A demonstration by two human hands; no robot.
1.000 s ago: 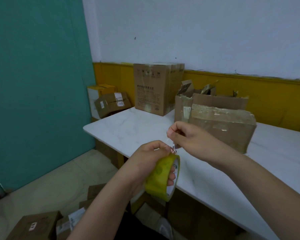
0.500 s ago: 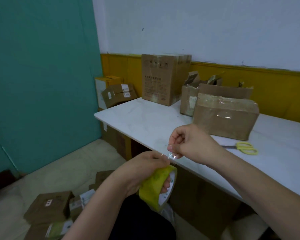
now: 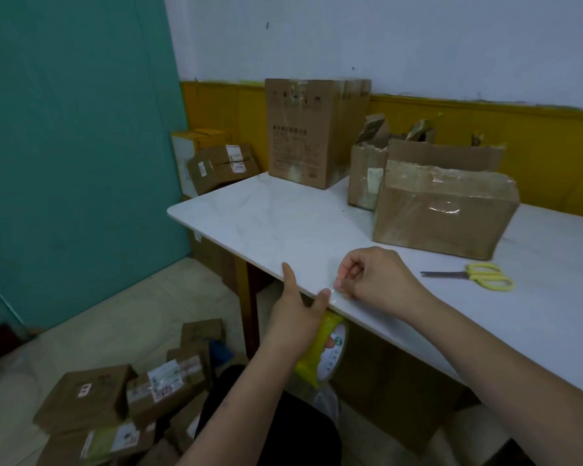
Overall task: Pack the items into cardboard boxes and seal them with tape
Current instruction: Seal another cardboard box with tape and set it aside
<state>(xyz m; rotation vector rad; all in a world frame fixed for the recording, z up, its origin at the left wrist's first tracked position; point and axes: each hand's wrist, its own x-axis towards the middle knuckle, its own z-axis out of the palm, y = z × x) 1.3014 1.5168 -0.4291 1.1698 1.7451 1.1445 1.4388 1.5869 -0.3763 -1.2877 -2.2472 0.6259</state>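
My left hand (image 3: 297, 314) grips a yellow roll of clear tape (image 3: 323, 354) just below the front edge of the white table (image 3: 283, 227), its index finger pointing up. My right hand (image 3: 374, 277) pinches the loose end of the tape close above the roll. A taped brown cardboard box (image 3: 441, 213) lies on the table beyond my right hand. Behind it stand an open torn box (image 3: 367, 176) and a tall sealed carton (image 3: 307, 132). Yellow-handled scissors (image 3: 478, 275) lie on the table to the right of my right hand.
Several small labelled parcels (image 3: 115, 401) lie on the floor at lower left. More boxes (image 3: 216, 163) are stacked against the yellow wall panel past the table's left end. A teal wall runs along the left side.
The view has dipped and shifted right, bringing the scissors and floor parcels into sight. Both hands with the tape roll have lowered to the table's front edge, and my left index finger has straightened.
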